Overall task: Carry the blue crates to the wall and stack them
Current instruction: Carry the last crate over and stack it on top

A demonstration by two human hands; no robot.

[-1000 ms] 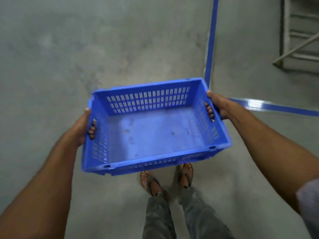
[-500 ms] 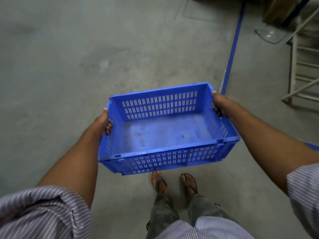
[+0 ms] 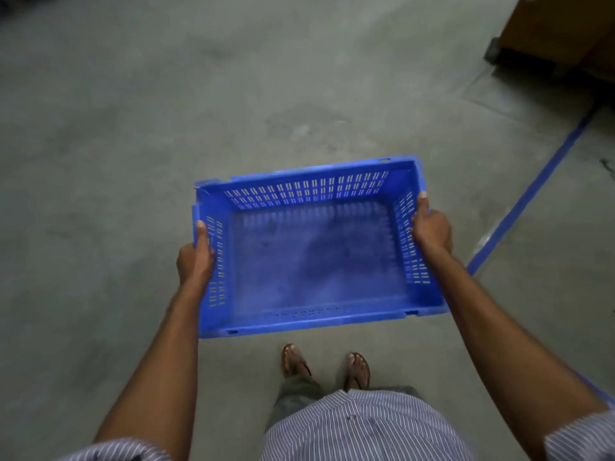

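Between the two hands, above the bare concrete floor (image 3: 133, 134), hangs an empty blue crate (image 3: 316, 261), open top upward, its long walls running across in front of the person. The left hand (image 3: 194, 261) grips the short wall on its side, thumb lying along the rim and the other fingers hidden on the outside. The right hand (image 3: 432, 227) grips the opposite short wall in the same way. Both hands are clamped on the crate, one at each end and well apart. No wall and no other crates show, so I judge the carry to be under way and the stacking not yet begun.

The likeliest trouble is underfoot. The crate hides the floor just ahead of the sandalled feet (image 3: 294, 359), which sit below and behind the hands, so anything lying there could trip the person. A blue floor line (image 3: 529, 194) runs out past the right hand and may be slick where it shines. Far beyond that hand stands a brown boxy object (image 3: 559, 28), and a wide turn could knock the crate's corner on it. If either grip slipped, that end would drop.
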